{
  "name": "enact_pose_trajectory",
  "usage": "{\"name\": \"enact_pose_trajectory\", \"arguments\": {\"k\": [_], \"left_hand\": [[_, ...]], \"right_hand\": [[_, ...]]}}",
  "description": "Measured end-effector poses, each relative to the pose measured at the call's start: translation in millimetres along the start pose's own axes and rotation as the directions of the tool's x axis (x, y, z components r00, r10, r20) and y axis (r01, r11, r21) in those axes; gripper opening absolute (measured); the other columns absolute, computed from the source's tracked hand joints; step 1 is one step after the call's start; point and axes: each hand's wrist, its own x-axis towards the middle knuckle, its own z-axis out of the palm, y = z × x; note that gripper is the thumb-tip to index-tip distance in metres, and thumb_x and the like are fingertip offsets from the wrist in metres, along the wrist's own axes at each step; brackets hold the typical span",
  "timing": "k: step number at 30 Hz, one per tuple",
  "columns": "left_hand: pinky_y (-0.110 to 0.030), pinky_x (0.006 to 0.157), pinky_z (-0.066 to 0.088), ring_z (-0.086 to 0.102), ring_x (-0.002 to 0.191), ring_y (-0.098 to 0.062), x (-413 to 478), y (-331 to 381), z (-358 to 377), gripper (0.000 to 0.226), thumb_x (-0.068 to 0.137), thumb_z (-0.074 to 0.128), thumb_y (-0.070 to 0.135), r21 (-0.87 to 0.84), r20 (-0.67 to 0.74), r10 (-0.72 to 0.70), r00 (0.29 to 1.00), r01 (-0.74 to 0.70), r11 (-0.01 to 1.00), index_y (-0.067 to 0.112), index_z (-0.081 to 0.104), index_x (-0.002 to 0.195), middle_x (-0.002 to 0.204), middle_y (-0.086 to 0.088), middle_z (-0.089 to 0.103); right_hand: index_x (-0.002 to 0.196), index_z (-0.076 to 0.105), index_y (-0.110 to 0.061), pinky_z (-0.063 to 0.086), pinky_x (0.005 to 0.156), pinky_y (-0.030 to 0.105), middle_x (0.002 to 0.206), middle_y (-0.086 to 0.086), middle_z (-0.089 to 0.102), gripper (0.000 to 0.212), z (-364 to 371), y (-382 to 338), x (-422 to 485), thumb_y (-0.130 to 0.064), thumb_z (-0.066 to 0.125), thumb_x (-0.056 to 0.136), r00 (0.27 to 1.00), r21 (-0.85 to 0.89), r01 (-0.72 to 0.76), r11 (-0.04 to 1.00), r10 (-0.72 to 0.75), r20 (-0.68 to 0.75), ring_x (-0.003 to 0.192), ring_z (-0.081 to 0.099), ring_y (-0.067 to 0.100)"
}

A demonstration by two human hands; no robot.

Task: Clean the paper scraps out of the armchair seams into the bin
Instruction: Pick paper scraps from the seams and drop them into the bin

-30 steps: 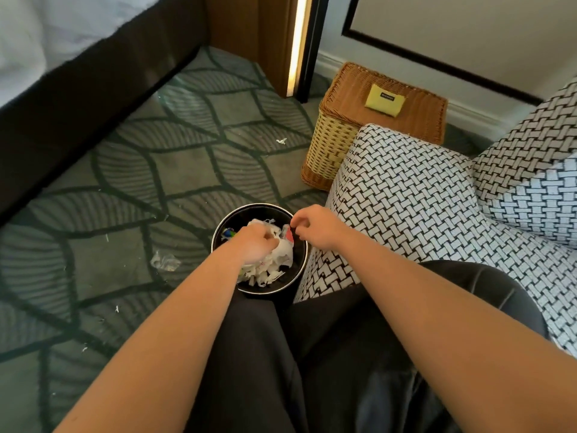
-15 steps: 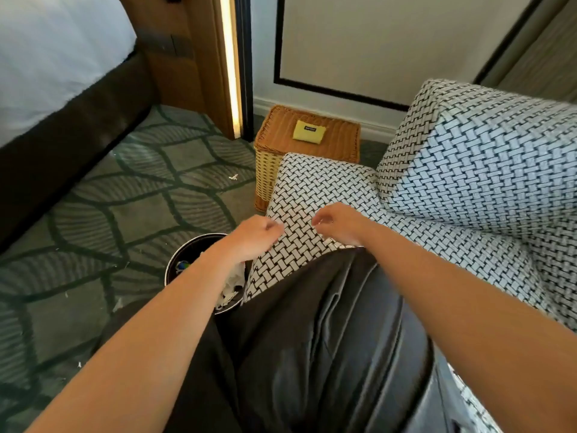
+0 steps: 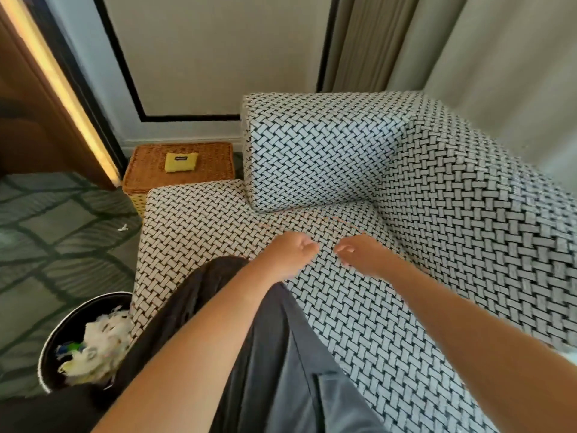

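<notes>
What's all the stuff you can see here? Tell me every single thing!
armchair: one, black-and-white woven pattern, middle and right
bin: one, black, on the floor at lower left beside the seat
paper scraps: a heap, mostly white, inside the bin
loose scrap: one, white, on the carpet at left
basket: one, brown wicker, by the wall behind the seat corner
pouch: one, yellow, on top of the basket
carpet: one, green with a leaf pattern, left
curtain: beige, top right
trousers: dark grey, the person's legs, bottom middle
left hand: one, fingers curled, over the seat, nothing seen in it
right hand: one, fingers curled, beside the left hand
</notes>
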Motion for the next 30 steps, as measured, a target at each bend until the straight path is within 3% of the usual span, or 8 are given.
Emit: {"name": "enact_pose_trajectory", "arguments": {"k": [2, 5, 7, 11, 15, 19, 24, 30], "left_hand": [[-0.023, 0.084, 0.042, 0.057, 0.105, -0.017, 6, 18, 31, 0.039, 0.099, 0.039, 0.034, -0.002, 0.075, 0.023, 0.997, -0.023, 1.0, 0.009, 0.053, 0.125, 0.121, -0.006, 0.059], [-0.019, 0.067, 0.047, 0.056, 0.073, -0.012, 10, 34, 77, 0.036, 0.1, 0.036, 0.036, 0.03, 0.178, 0.04, 0.983, -0.046, 0.998, 0.009, 0.055, 0.116, 0.098, -0.003, 0.059], [-0.017, 0.062, 0.044, 0.051, 0.068, -0.011, 13, 38, 105, 0.036, 0.099, 0.037, 0.035, 0.024, 0.215, 0.037, 0.976, -0.043, 0.999, 0.01, 0.055, 0.117, 0.099, 0.0, 0.057], [-0.022, 0.08, 0.041, 0.058, 0.1, -0.016, 6, 43, 153, 0.04, 0.099, 0.04, 0.034, 0.033, 0.268, 0.033, 0.963, -0.044, 0.998, 0.013, 0.047, 0.132, 0.134, -0.007, 0.049], [-0.036, 0.115, 0.02, 0.022, 0.141, -0.02, -3, 37, 189, 0.05, 0.098, 0.039, 0.039, 0.199, 0.209, 0.067, 0.976, -0.109, 0.974, 0.018, 0.035, 0.143, 0.152, -0.002, 0.027], [-0.043, 0.116, 0.0, -0.007, 0.146, -0.016, -10, 24, 217, 0.057, 0.097, 0.034, 0.045, 0.366, 0.191, 0.096, 0.977, -0.161, 0.916, 0.03, 0.015, 0.149, 0.158, 0.005, -0.003], [-0.04, 0.116, -0.008, -0.015, 0.143, -0.011, -10, 32, 239, 0.062, 0.097, 0.033, 0.045, 0.378, 0.276, 0.204, 0.939, -0.301, 0.875, 0.031, 0.004, 0.149, 0.156, 0.009, -0.013], [-0.038, 0.113, -0.014, -0.021, 0.141, -0.009, 3, 46, 260, 0.07, 0.095, 0.036, 0.047, 0.434, 0.329, 0.223, 0.918, -0.356, 0.828, 0.033, -0.007, 0.148, 0.153, 0.011, -0.022]], "right_hand": [[0.119, 0.059, -0.011, 0.039, 0.091, 0.022, 0.124, 0.005, 0.059, 0.027, 7, 40, -22, -0.013, 0.045, 0.096, 0.996, 0.027, -0.078, 0.997, 0.079, -0.042, 0.111, 0.056, 0.018], [0.122, 0.056, -0.018, 0.046, 0.089, 0.025, 0.126, -0.006, 0.05, 0.028, 29, 97, -56, -0.018, 0.048, 0.095, 0.965, 0.058, -0.21, 0.976, 0.217, -0.15, 0.111, 0.057, 0.019], [0.121, 0.057, -0.021, 0.045, 0.096, 0.031, 0.133, -0.001, 0.047, 0.029, 45, 126, -78, -0.02, 0.051, 0.093, 0.931, 0.086, -0.263, 0.961, 0.276, -0.237, 0.117, 0.052, 0.019], [0.129, 0.051, -0.024, 0.028, 0.111, 0.044, 0.141, -0.001, 0.041, 0.038, 73, 159, -120, -0.022, 0.05, 0.091, 0.84, -0.006, -0.353, 0.936, 0.314, -0.443, 0.132, 0.034, 0.024], [0.129, 0.05, -0.019, 0.03, 0.109, 0.051, 0.138, 0.007, 0.046, 0.052, 97, 174, -156, -0.044, 0.031, 0.087, 0.713, 0.037, -0.452, 0.891, 0.386, -0.585, 0.129, 0.038, 0.027], [0.135, 0.041, -0.015, 0.03, 0.109, 0.047, 0.138, 0.008, 0.043, 0.054, 110, 192, -176, -0.045, 0.036, 0.091, 0.626, 0.076, -0.528, 0.846, 0.448, -0.638, 0.128, 0.039, 0.027], [0.132, 0.041, -0.012, 0.029, 0.108, 0.037, 0.137, 0.006, 0.043, 0.054, 111, 204, -182, -0.046, 0.043, 0.091, 0.518, 0.225, -0.562, 0.796, 0.551, -0.654, 0.128, 0.036, 0.022], [0.128, 0.05, -0.019, 0.022, 0.109, 0.039, 0.134, -0.004, 0.044, 0.06, 100, 226, -194, -0.061, 0.04, 0.086, 0.556, 0.11, -0.603, 0.79, 0.515, -0.652, 0.129, 0.03, 0.019]]}}
